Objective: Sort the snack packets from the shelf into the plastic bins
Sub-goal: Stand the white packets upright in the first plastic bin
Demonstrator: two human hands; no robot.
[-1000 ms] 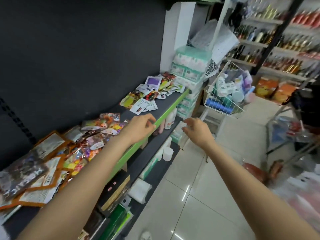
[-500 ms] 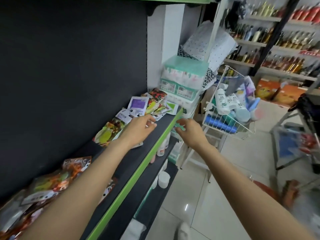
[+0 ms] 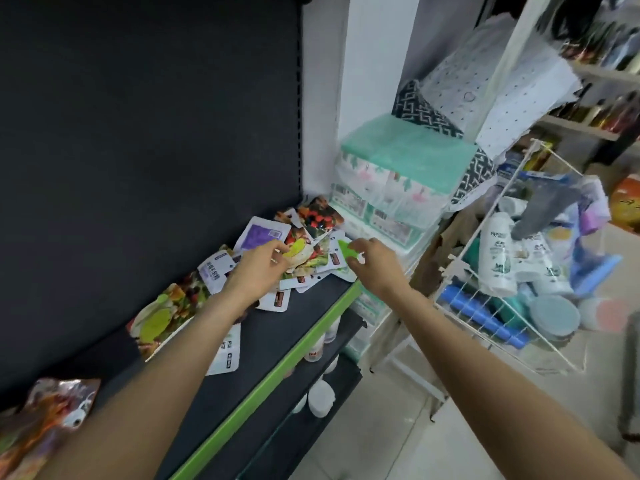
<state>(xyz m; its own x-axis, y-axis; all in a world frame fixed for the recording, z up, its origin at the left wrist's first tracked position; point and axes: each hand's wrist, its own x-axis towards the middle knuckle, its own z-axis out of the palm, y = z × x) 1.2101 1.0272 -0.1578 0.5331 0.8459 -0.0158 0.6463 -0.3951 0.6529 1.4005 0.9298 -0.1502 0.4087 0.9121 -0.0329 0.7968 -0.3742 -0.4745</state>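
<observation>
Gathering packets (image 3: 304,251) | left hand (image 3: 258,268) loose, right hand (image 3: 375,263) pinching green packet (image 3: 346,252) | lift singly, not whole heap

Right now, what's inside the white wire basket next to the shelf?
The white wire basket holds white bottles, blue packs and a grey-lidded tub. Whatever lies beneath them is covered.

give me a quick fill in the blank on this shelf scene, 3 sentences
1. The shelf has a front edge coloured ____.
2. Both hands reach into the pile of snack packets lying on the ____.
3. The white bottles to the right sit in a white ____ basket.

Missing words: green; shelf; wire
</observation>
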